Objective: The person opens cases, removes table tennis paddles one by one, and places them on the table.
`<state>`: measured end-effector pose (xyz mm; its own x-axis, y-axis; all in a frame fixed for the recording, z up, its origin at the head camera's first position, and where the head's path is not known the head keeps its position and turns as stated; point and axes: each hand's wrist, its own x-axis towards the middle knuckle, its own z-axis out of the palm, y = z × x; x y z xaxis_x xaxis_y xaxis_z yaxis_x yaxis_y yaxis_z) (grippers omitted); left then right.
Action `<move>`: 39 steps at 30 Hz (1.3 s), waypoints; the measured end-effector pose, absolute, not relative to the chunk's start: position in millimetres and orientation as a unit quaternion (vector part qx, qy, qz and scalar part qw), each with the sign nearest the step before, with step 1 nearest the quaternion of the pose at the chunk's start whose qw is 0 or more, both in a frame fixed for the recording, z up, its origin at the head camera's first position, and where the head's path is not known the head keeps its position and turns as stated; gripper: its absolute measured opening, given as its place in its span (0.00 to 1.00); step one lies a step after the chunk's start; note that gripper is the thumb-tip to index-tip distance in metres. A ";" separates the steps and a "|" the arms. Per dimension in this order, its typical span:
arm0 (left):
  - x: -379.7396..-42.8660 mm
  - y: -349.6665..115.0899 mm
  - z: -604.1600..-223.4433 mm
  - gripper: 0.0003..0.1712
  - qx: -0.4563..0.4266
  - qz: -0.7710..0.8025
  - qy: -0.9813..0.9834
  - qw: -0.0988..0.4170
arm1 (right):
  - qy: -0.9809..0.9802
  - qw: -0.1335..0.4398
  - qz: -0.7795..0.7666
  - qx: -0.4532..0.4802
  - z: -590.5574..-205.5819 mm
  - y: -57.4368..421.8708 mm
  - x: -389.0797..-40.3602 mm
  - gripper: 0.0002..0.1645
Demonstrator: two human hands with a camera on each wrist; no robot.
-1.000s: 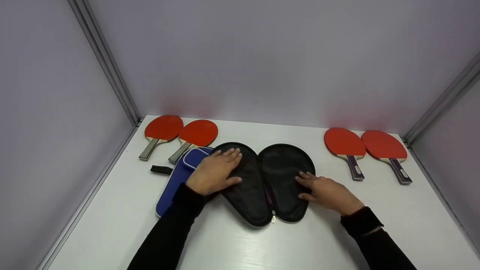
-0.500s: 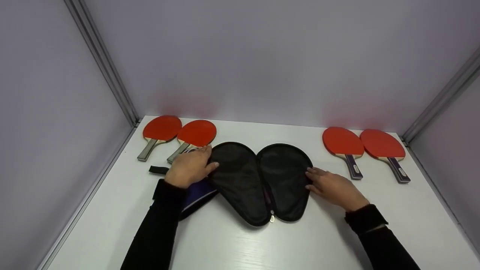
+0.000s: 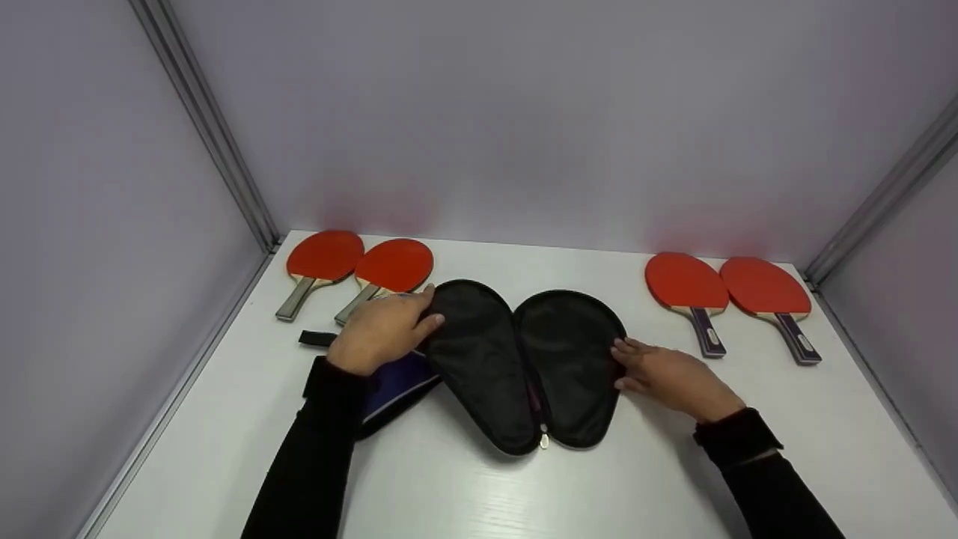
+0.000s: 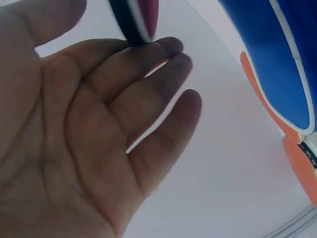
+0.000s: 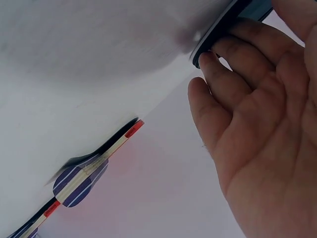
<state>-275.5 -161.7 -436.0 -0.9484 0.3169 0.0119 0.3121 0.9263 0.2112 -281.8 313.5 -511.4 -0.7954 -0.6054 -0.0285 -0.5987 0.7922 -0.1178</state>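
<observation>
A paddle case (image 3: 479,359) lies unfolded in the head view, its two black-lined halves spread like wings and a zipper pull (image 3: 544,442) at the bottom of the fold. At its left rim is my left hand (image 3: 382,329); in the left wrist view the fingertips (image 4: 171,47) meet the case's edge (image 4: 132,22), with the thumb held apart. My right hand (image 3: 673,378) touches the right rim, its loosely extended fingers (image 5: 223,74) against the edge in the right wrist view. A blue case (image 3: 397,382) with white piping lies partly hidden under my left hand.
Two red table tennis paddles with grey handles, one far left (image 3: 325,254) and one beside it (image 3: 397,266), lie at the back. Two purple-handled red paddles (image 3: 685,281) lie back right. A black strap (image 3: 317,339) sticks out left. Grey walls (image 3: 524,135) enclose the white table (image 3: 479,501).
My left hand has moved left off the black lining to the case's left rim. My right hand has slid right from the lining to the right rim. The case stays spread.
</observation>
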 end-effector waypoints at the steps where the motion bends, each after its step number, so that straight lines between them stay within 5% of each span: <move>1: -275.3 -161.7 -435.4 0.38 0.166 0.114 0.980 0.005 | 0.946 0.034 -0.055 -0.318 -511.2 314.1 -281.6 0.38; 10: -274.8 -157.4 -432.1 0.35 0.219 0.195 0.955 -0.033 | 0.942 0.040 -0.064 -0.327 -511.5 314.3 -280.3 0.41; 26: -280.4 -125.7 -449.1 0.39 0.293 0.284 0.913 -0.006 | 0.939 0.043 -0.056 -0.338 -510.8 294.8 -267.7 0.40; 39: -279.3 -92.4 -471.3 0.54 0.274 0.299 0.914 -0.018 | 0.942 0.043 -0.047 -0.329 -507.2 289.7 -265.6 0.40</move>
